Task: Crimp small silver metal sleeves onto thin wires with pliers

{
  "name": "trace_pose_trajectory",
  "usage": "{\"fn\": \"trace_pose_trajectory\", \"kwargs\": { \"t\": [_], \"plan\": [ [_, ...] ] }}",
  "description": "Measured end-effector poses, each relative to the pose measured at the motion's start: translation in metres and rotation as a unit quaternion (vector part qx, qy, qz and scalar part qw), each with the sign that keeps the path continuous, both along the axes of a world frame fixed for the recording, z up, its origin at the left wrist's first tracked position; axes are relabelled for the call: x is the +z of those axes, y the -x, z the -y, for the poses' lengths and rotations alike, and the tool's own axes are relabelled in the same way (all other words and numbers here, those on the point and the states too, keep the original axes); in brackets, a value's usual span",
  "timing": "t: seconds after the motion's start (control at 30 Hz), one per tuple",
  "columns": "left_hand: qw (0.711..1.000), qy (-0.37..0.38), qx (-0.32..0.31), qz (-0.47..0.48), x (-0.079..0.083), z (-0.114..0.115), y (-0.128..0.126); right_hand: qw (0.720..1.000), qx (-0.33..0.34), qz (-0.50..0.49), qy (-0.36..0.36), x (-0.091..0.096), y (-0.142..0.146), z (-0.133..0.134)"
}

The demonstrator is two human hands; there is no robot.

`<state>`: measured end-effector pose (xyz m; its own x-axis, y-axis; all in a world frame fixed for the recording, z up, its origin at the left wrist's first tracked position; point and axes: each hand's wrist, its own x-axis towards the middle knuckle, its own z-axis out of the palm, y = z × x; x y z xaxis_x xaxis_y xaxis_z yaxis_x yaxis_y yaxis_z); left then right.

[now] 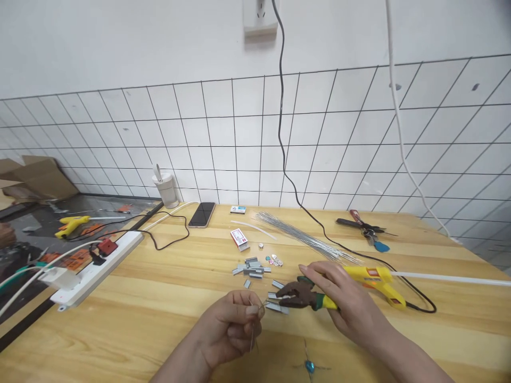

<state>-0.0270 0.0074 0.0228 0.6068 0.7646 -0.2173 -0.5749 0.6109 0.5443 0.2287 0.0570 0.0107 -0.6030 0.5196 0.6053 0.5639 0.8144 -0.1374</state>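
My left hand pinches several thin metal wires between thumb and fingers. In my right hand is a pair of pliers with green and yellow handles. The plier jaws point left, close to the wire ends; whether they grip a wire I cannot tell. Beneath and behind the jaws lie strips of staples, with a larger pile of staples farther back. Nearer me on the table is a blue gem with thin wires sticking out from it.
A yellow glue gun lies right of my right hand. Behind are a bundle of straight wires, a small box, a phone and dark-handled tools. A power strip and a cup stand left.
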Motion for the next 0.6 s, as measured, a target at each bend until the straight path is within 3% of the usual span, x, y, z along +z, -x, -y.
{"fn": "trace_pose_trajectory", "kwargs": {
  "t": [0.17,0.6],
  "plan": [
    [0.998,0.021,-0.061,-0.006,-0.008,0.0,-0.002,0.996,-0.008,-0.006,-0.085,0.003,-0.001,0.001],
    [0.991,0.077,-0.108,-0.014,-0.009,0.0,-0.006,0.983,-0.055,0.023,-0.175,0.015,-0.003,0.005]
  ]
}}
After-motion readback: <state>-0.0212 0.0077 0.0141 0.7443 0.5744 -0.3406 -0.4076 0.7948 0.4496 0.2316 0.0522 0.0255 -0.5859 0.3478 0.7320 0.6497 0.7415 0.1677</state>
